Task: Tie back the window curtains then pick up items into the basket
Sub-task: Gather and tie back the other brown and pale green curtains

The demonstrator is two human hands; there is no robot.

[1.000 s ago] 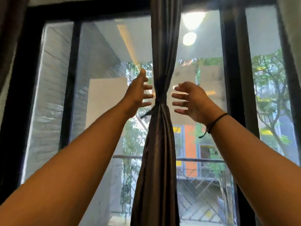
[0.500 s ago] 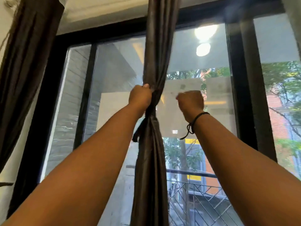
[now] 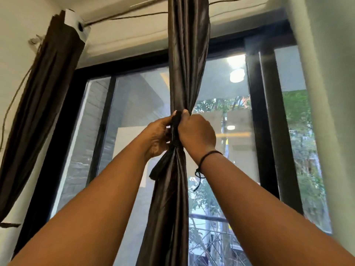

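- Satin-brown middle curtain (image 3: 187,60) hangs bunched at the centre of the window (image 3: 134,131), cinched by a dark tie (image 3: 175,129) at about mid-height.
- Change over the last second: both hands were spread open on either side of the knot, then closed into fists; now they press together on the tie itself.
- Left hand (image 3: 156,137): fingers curled round the tie from the left. Right hand (image 3: 196,132): fingers curled round it from the right, thumb tips meeting at the top.
- I cannot tell whether they are pulling the knot tighter or only checking it; the knot is hidden between the hands.
- A loose tail of the tie (image 3: 158,169) hangs below the left hand.
- Second curtain (image 3: 44,104) hangs gathered at the far left, apart from the hands.
- Judgement: tying of the middle curtain looks nearly finished. Basket and items are not in view, so that half of the task is not yet begun.
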